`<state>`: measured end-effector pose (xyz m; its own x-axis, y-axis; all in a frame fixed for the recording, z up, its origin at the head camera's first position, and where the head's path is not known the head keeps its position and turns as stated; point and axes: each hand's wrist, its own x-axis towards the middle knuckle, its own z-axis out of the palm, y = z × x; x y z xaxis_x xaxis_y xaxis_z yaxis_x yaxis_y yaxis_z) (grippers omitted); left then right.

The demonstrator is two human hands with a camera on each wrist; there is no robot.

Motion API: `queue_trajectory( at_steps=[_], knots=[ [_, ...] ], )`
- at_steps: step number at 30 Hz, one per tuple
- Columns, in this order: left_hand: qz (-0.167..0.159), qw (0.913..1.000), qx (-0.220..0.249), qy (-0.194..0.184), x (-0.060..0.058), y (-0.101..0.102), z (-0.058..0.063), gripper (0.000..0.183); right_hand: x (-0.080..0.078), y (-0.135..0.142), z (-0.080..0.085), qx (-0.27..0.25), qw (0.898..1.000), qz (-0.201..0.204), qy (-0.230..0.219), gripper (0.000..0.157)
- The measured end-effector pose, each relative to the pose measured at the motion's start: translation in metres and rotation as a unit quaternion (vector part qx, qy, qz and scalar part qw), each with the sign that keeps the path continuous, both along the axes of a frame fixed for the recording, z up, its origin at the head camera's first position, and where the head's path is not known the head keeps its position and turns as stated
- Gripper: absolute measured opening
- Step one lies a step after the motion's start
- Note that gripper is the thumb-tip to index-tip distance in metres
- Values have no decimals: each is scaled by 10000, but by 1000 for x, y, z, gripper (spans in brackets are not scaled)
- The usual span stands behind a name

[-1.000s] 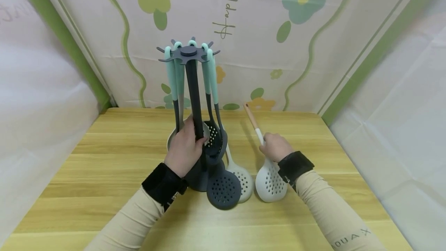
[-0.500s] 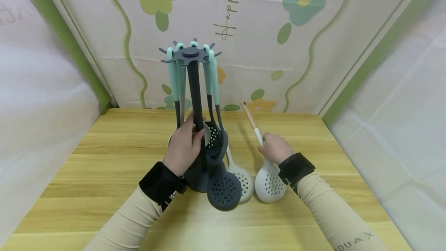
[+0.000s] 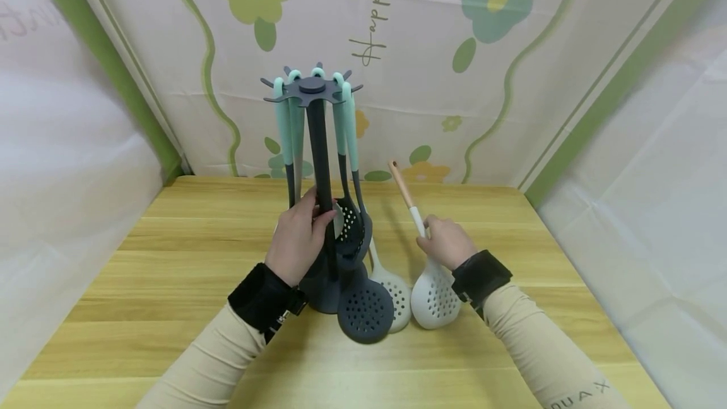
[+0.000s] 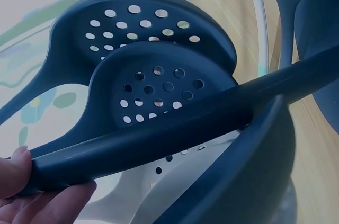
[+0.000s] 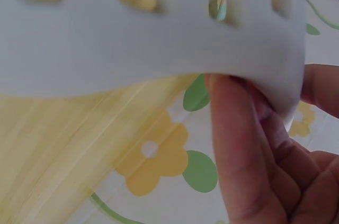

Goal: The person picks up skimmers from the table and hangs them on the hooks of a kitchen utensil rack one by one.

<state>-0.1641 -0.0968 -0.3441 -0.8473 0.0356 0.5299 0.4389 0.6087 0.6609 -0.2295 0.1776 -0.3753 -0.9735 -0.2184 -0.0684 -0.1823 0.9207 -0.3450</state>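
My left hand [image 3: 296,238] grips the dark pole of a utensil stand [image 3: 319,150]. The left wrist view shows the thumb and fingers around that pole [image 4: 143,139]. Mint-handled utensils hang from the stand's hooked top, including a dark perforated spoon [image 3: 349,232]. My right hand [image 3: 447,242] holds a white skimmer [image 3: 434,305] with a wooden-ended handle. Its perforated head points toward me and the handle slants up to the far left. In the right wrist view, fingers [image 5: 238,144] curl around the skimmer's neck, with its holed head [image 5: 159,44] filling the top.
A dark skimmer [image 3: 365,312] sits in front of the stand, overlapping a light grey skimmer [image 3: 401,298]. Both are left of the white skimmer. The wooden table [image 3: 170,308] ends at a flower-printed cloth [image 3: 420,106], with white cloth walls on both sides.
My right hand has shifted slightly left with the white skimmer, bringing its head closer to the light grey skimmer. My left hand keeps its grip on the pole.
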Motion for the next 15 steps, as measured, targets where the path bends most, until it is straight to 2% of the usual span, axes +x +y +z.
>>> queue_trajectory(
  at_steps=[15],
  knots=[
    [147,9998,-35,124,1,1,1,17,4,-2,5,-90,9997,22,226,32]
  ],
)
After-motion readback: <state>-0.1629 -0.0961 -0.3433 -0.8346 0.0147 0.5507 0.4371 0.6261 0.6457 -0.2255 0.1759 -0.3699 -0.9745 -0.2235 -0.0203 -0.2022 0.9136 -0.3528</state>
